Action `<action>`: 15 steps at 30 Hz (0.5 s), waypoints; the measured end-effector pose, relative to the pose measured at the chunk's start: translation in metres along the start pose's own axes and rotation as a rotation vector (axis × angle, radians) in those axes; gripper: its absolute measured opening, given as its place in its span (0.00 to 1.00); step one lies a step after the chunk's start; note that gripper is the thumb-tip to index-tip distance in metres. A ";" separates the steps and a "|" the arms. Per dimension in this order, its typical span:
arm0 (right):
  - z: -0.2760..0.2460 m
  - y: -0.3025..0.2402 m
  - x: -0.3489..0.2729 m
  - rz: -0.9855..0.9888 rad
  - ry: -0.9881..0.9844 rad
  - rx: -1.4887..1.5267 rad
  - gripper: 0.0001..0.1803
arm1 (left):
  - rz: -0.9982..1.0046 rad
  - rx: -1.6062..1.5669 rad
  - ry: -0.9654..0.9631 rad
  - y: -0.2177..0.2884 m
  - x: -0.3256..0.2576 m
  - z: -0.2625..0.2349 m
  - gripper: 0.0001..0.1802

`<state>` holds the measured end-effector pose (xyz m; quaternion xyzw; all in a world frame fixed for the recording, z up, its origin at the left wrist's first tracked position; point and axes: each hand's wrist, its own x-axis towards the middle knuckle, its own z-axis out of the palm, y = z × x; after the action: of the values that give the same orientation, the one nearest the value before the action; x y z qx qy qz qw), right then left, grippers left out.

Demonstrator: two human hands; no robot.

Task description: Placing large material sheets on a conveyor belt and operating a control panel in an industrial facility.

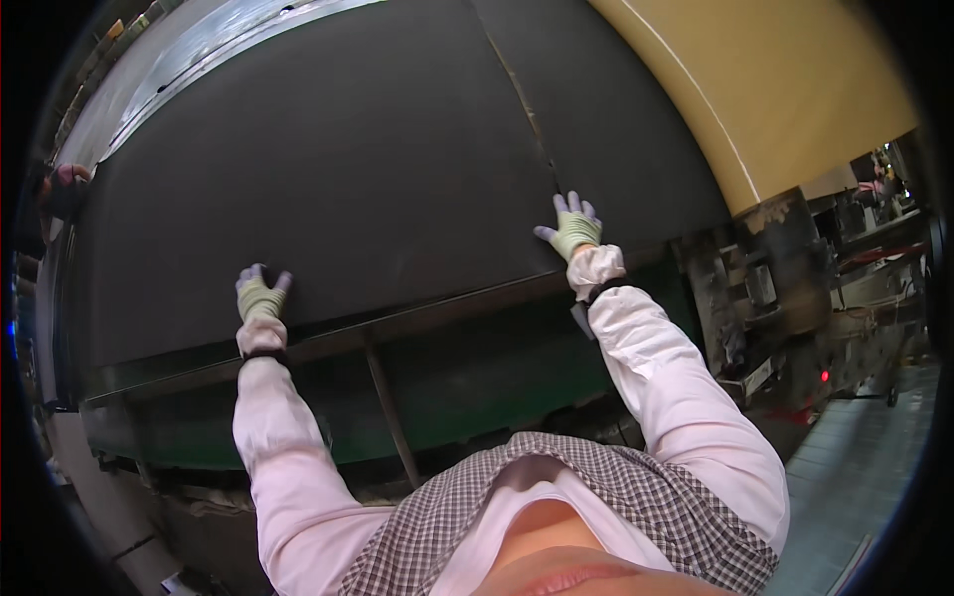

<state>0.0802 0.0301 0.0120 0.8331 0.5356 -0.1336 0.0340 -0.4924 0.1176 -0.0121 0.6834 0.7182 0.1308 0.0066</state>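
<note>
Here, the left hand (260,295) and right hand (574,226) press flat, fingers spread, on the black sheet (348,179), whose seam (527,109) runs away from them.

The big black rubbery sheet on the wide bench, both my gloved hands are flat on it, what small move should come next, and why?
Probably slide the right hand a little along the seam and press it down. That hand lies flat at the seam's near end, where two panels of the black rubbery sheet meet; the left hand lies flat near the front edge, steadying the sheet.

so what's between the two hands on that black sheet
Only bare black sheet lies between the left hand and right hand, in the head view.
</note>
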 end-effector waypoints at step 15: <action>-0.055 0.207 0.069 -0.068 0.110 -0.340 0.39 | -0.055 0.138 -0.117 0.035 0.012 0.001 0.25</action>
<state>0.3045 0.0143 0.0292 0.8028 0.5794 0.0038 0.1404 -0.4584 0.1303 -0.0039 0.6687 0.7424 0.0405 0.0051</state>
